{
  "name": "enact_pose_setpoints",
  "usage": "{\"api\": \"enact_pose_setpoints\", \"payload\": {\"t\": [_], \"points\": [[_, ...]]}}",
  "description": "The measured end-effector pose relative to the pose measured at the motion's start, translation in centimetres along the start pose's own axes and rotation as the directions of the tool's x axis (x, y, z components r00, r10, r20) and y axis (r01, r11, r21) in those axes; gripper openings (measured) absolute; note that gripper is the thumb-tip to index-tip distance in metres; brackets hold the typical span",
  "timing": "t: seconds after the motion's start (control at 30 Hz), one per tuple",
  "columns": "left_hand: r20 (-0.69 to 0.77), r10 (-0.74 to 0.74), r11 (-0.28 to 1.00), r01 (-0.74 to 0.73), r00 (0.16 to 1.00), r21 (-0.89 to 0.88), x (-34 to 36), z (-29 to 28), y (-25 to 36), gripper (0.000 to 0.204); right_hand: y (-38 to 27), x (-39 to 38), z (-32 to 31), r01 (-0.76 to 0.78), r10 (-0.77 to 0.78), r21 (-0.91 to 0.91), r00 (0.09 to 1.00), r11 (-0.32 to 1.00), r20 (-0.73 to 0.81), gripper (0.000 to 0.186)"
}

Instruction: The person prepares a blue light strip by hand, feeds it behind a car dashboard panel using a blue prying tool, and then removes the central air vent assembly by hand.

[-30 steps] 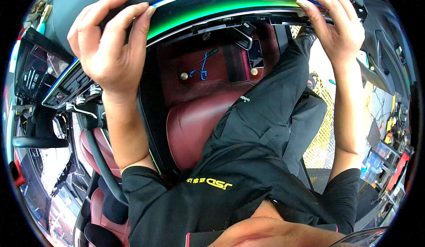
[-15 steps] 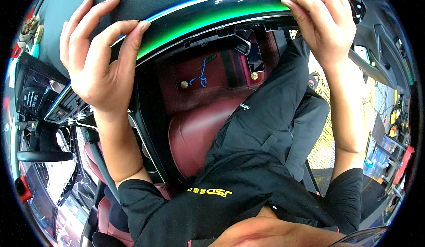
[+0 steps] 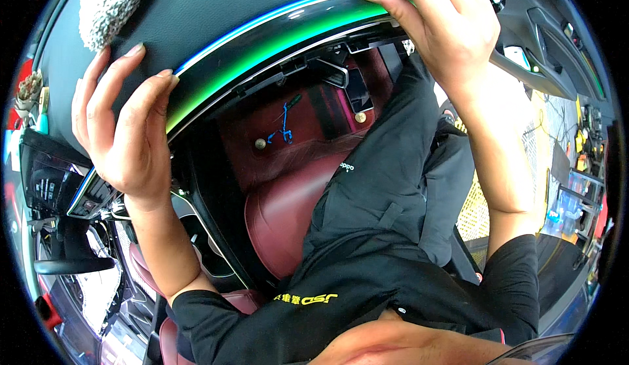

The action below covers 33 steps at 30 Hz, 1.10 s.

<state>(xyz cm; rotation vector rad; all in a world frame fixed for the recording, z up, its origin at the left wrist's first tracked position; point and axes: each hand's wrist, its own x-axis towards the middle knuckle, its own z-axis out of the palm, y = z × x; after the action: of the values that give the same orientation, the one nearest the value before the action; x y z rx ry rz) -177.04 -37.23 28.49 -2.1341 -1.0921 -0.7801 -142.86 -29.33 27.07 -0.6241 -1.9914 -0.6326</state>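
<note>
A long, curved dashboard trim strip [image 3: 268,51], glossy black with glowing green and blue bands, runs along the dashboard in front of me. At its left end, my left hand [image 3: 124,132] has thumb and forefinger closed on the edge, the other fingers raised and spread over the dashboard top. My right hand [image 3: 452,31] pinches the upper edge near the right end, thumb on the near face. Its fingers partly cover that end. Below the strip, black clips and brackets show in an open cavity beside an air vent frame [image 3: 329,73].
A fluffy grey-white cloth [image 3: 111,8] lies on the black dashboard top [image 3: 216,5]. On the dark red floor mat are a phone [image 3: 358,91] and a blue cord-like piece [image 3: 285,126]. A red seat [image 3: 288,214], steering wheel [image 3: 73,266] and door panel [image 3: 560,64] surround me.
The view has shifted, so the dashboard sits lower and further left, with more of the fluffy cloth showing. Both hands stay at the strip; the right appears further left in the picture.
</note>
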Motion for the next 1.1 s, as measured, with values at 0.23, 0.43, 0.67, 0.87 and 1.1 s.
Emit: {"api": "enact_pose_setpoints", "payload": {"t": [0.23,0.43,0.67,0.87,1.1], "points": [[0.043,0.11,0.994,-0.111,0.993,0.011,1.1,-0.6,-0.6,0.023,0.3,0.2,-0.9,-0.126,0.125,0.014,0.99,0.992,0.063,0.027],[0.144,0.23,0.962,-0.247,0.963,0.117,1.5,-0.1,0.4,0.032,2.0,-0.7,-2.1,-0.188,0.171,0.103,0.973,0.977,0.155,0.024],[0.138,0.209,0.971,-0.222,0.968,0.087,1.5,0.2,0.8,0.037,4.9,-2.6,-3.4,-0.386,0.334,0.277,0.917,0.88,0.22,0.018],[0.174,0.222,0.959,-0.247,0.959,0.136,1.4,0.4,0.6,0.038,5.3,-4.2,-2.9,-0.603,0.537,0.364,0.797,0.71,0.275,0.015],[0.174,0.239,0.947,-0.269,0.955,0.175,1.5,0.7,1.1,0.033,5.3,-4.8,-2.8,-0.624,0.588,0.39,0.778,0.677,0.224,0.016]]}}
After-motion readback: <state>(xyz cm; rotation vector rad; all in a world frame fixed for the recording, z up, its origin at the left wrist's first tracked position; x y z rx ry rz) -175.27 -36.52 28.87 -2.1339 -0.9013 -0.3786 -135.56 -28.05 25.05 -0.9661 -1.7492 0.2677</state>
